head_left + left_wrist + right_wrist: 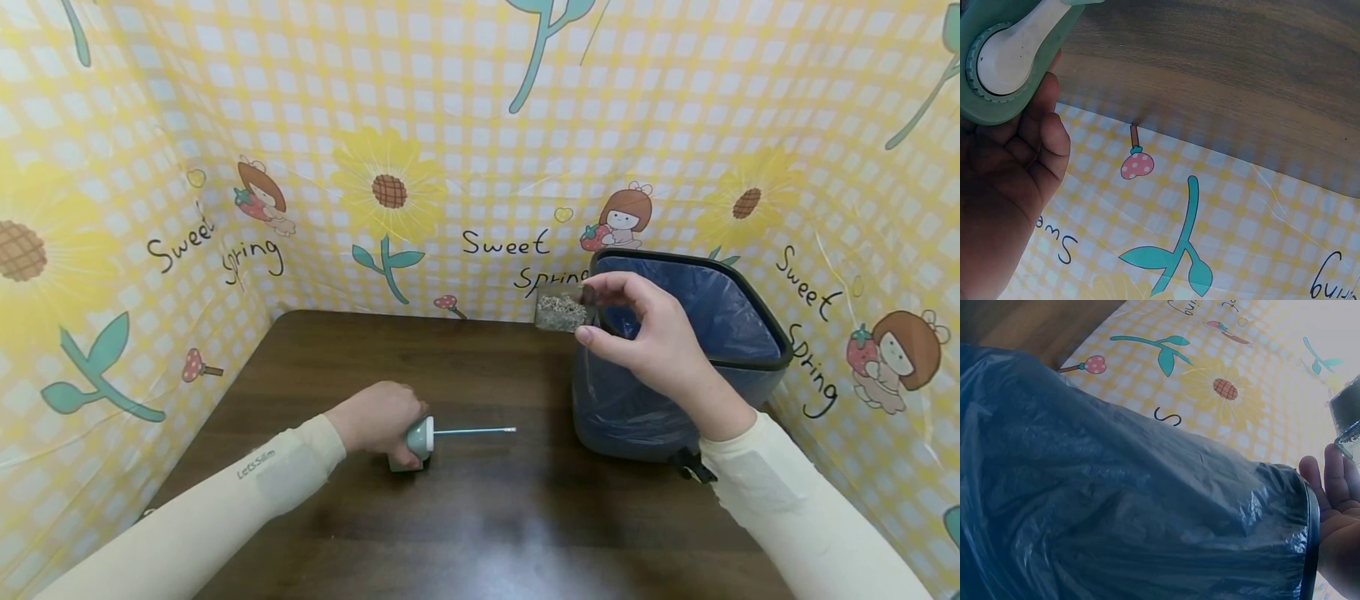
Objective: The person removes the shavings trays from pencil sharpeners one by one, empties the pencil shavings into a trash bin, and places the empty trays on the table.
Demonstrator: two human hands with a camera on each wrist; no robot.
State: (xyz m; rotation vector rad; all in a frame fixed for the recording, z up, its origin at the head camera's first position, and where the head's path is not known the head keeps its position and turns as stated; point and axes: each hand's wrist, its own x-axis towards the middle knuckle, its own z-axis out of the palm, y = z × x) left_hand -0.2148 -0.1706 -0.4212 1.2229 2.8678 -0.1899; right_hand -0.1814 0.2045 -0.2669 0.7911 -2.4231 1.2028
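My left hand (pixel 378 417) grips a green hand-crank pencil sharpener (pixel 417 442) low over the table, left of the middle. A thin light-blue pencil (pixel 476 431) sticks out of its white front, pointing right. In the left wrist view the sharpener's white crank (pixel 1007 62) shows above my curled fingers (pixel 1054 134). My right hand (pixel 652 337) pinches a clear shavings drawer (pixel 561 310) between thumb and fingers. Grey-brown shavings lie inside it. This hand is raised at the near left side of the lined bin, with the drawer just left of the rim.
A dark-rimmed trash bin (pixel 784 346) with a blue plastic liner (pixel 697 292) stands at the right of the brown wooden table (pixel 337 350). Yellow-and-white checked sheeting (pixel 480 150) with flower prints encloses the table at the back and sides.
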